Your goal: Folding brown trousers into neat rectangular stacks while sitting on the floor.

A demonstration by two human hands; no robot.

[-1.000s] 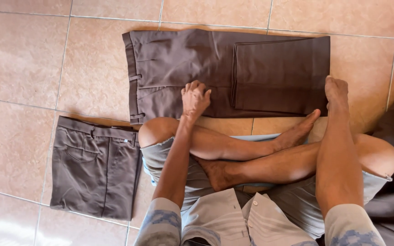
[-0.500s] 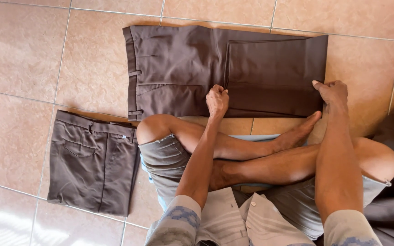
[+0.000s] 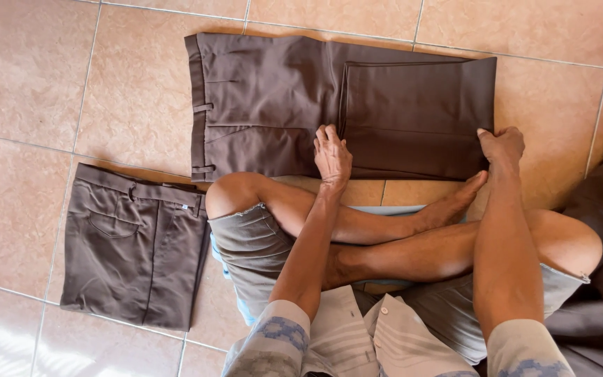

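Smooth brown trousers (image 3: 280, 105) lie folded on glossy tile floor (image 3: 50, 77), long axis sideways, waistband leftward. Left hand (image 3: 332, 155) presses flat, fingers open; right hand (image 3: 502, 145) pinches the folded edge. Folded pair (image 3: 134, 255) lies nearby.

Brown trousers (image 3: 273, 105), legs folded back over themselves, flat on tiled floor (image 3: 50, 84).

grey shorts (image 3: 256, 244), patterned short sleeves (image 3: 273, 342)
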